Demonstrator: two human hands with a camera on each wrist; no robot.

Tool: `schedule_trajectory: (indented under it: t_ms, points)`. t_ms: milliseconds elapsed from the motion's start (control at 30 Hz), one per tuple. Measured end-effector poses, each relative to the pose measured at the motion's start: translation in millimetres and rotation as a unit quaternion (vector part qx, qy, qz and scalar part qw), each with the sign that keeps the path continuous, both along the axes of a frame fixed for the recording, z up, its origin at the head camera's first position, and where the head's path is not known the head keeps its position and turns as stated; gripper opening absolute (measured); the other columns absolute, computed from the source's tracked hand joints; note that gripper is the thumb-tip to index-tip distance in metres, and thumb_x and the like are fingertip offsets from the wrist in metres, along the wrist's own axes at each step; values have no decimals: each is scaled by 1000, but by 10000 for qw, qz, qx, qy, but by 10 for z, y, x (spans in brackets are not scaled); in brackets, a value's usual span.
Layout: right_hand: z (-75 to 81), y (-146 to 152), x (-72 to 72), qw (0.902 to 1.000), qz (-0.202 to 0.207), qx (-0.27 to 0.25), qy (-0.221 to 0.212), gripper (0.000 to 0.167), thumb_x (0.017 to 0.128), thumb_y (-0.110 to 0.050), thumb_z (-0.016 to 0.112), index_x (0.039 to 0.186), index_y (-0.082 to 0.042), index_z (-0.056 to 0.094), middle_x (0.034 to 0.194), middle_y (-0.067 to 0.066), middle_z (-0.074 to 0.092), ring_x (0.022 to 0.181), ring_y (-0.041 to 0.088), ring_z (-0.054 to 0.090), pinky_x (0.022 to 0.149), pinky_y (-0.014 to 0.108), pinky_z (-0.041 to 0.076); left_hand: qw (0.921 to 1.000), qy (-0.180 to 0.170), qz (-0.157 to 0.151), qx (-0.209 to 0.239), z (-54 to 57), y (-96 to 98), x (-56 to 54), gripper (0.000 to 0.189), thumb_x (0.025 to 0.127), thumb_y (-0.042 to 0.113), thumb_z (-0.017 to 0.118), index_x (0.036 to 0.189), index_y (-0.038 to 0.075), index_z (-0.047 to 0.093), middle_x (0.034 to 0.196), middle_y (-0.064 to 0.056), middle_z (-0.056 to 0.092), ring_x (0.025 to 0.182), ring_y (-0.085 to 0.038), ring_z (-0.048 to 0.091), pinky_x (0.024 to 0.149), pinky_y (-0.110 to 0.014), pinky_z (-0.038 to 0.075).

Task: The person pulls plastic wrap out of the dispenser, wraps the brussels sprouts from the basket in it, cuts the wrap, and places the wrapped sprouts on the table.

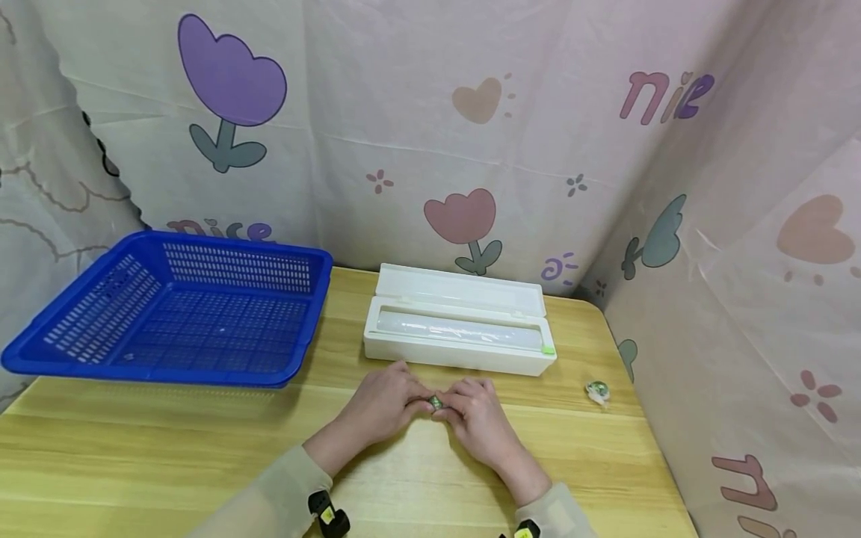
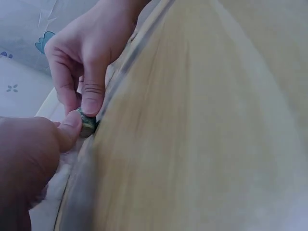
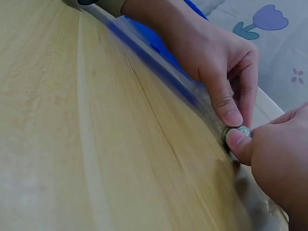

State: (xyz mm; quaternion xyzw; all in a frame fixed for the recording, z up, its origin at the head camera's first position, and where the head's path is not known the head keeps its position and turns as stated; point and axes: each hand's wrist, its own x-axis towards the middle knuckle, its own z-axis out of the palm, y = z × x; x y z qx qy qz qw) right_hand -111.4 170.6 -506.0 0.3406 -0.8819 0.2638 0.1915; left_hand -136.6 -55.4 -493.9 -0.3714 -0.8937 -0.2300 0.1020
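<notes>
A small rounded green piece (image 1: 436,402) with a shiny patterned surface is pinched between both hands, just in front of a long white box. My left hand (image 1: 389,400) grips its left side with thumb and fingers. From the right, my right hand (image 1: 479,420) pinches the same piece. In the left wrist view a flat greenish end of the piece (image 2: 87,126) shows below the thumbs. The right wrist view has it (image 3: 245,130) at the tips of both thumbs, much of it covered by them.
Behind the hands, the white box (image 1: 457,360) stands with its lid (image 1: 460,288) raised and a pale roll (image 1: 457,329) inside. A blue perforated basket (image 1: 202,371) is at the left. At the right lies another green piece (image 1: 597,389) with clear wrapping. A printed curtain (image 1: 377,90) borders the table.
</notes>
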Motion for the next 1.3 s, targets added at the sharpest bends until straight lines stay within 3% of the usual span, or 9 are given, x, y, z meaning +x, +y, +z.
schedule_trajectory:
  t_ms: [200,300,433,567,667,767,1000,1133,1300]
  points:
    - [20,-43,69,9990,-448,16,-55,23,81,-22,94,98,-11,84,83,-9,70,81,7,60,81,36,40,9964,724,-237,-379,49,-12,53,19,99,32,77,114,25,85,96,11,62,87,-12,47,71,-27,40]
    - [58,-73,130,9967,-641,-167,-473,20,80,-19,93,95,-11,83,81,-11,69,80,5,57,79,35,39,9934,957,-242,-586,57,-24,97,20,100,29,74,117,27,84,92,11,59,84,-13,43,69,-27,35]
    - [128,-99,185,9892,-584,-531,-1234,11,86,-9,85,96,-8,82,80,-11,69,78,3,59,76,32,50,9909,1156,-135,-682,52,-34,138,20,99,26,74,116,29,84,90,9,55,83,-15,41,70,-29,32]
    - [172,-93,210,9763,-429,-820,-1957,9,93,0,74,97,-5,81,84,-7,72,74,5,62,66,26,56,9882,1245,-105,-888,79,-29,162,21,96,21,75,114,28,84,90,9,56,85,-16,44,73,-31,35]
    - [193,-58,219,9618,-250,-1049,-2517,14,97,2,70,100,-5,81,87,-5,74,73,6,62,64,26,56,9890,1095,-170,-977,95,-24,179,22,96,20,73,115,26,83,97,10,66,93,-16,53,81,-34,44]
    - [190,-13,216,9536,-14,-1203,-2761,16,97,3,70,106,-5,81,90,-4,76,74,7,65,66,27,57,9918,847,-237,-929,82,-26,190,24,98,24,72,120,23,82,108,10,72,106,-17,60,94,-39,50]
    - [102,21,224,9749,154,-952,-2005,26,86,8,83,109,-4,78,89,-3,72,78,7,66,69,25,59,9973,367,-230,-588,61,-42,190,33,97,38,77,126,22,80,116,10,74,111,-16,61,96,-39,51]
    - [69,25,217,9831,236,-876,-1587,31,83,2,88,112,-3,78,93,-2,71,78,9,64,68,23,58,9986,234,-231,-415,40,-60,189,39,97,46,76,127,21,79,120,9,74,113,-16,62,97,-41,51]
    - [50,36,197,9886,336,-870,-1180,19,85,-2,87,103,-7,81,95,-2,71,81,7,64,72,21,58,9992,216,-297,-135,4,-69,186,29,99,41,75,119,22,82,120,7,75,115,-18,64,99,-46,52]
